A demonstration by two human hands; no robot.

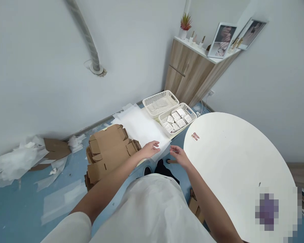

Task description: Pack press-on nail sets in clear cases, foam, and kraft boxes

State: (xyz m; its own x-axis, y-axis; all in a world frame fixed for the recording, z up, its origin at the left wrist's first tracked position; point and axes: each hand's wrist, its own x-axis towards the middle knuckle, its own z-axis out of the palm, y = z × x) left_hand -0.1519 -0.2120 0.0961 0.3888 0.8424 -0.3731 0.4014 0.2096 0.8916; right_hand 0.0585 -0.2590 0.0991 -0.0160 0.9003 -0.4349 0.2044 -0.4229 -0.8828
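My left hand (151, 150) hovers over or rests at the near edge of a stack of thin white sheets (142, 123); I cannot tell if it touches them. Its fingers are apart with nothing in them. Just off the right corner of that stack is my right hand (177, 154), fingers spread and bare, close to the rim of the round white table (233, 158). Flattened brown cardboard boxes (111, 143) lie in a pile beside my left forearm. On the table's left side sits a small set of reddish press-on nails (195, 136).
Beyond the sheets stand a white basket holding clear plastic bags (160, 103) and another basket (167, 118) with several small white packets. A wood-look cabinet (190, 67) fills the corner. Crumpled wrapping (20, 160) lies on the floor at left. A blurred patch (267, 211) covers the table's near right.
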